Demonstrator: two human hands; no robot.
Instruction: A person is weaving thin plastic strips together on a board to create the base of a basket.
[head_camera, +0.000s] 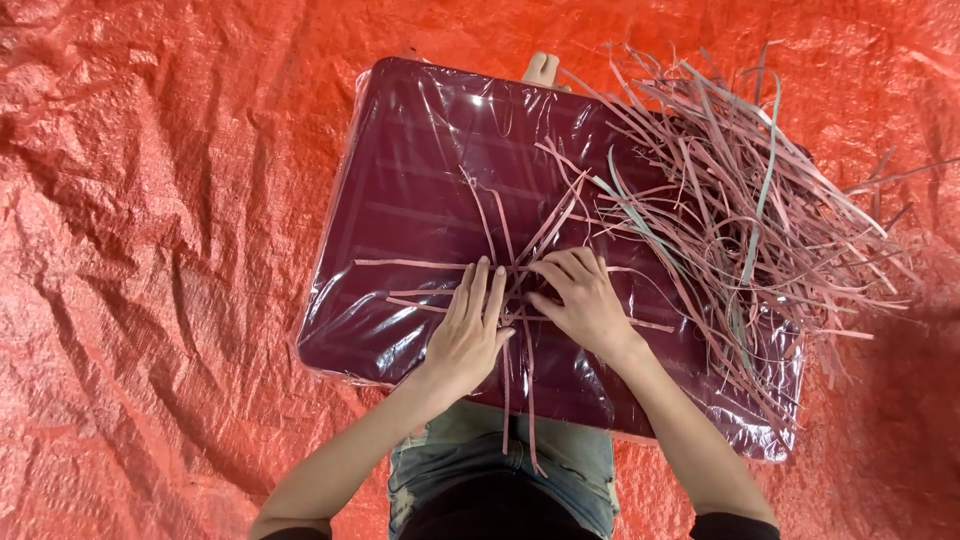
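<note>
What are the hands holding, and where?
Both hands, left hand and right hand, press thin pink strips where they cross; a closed hold cannot be told.
</note>
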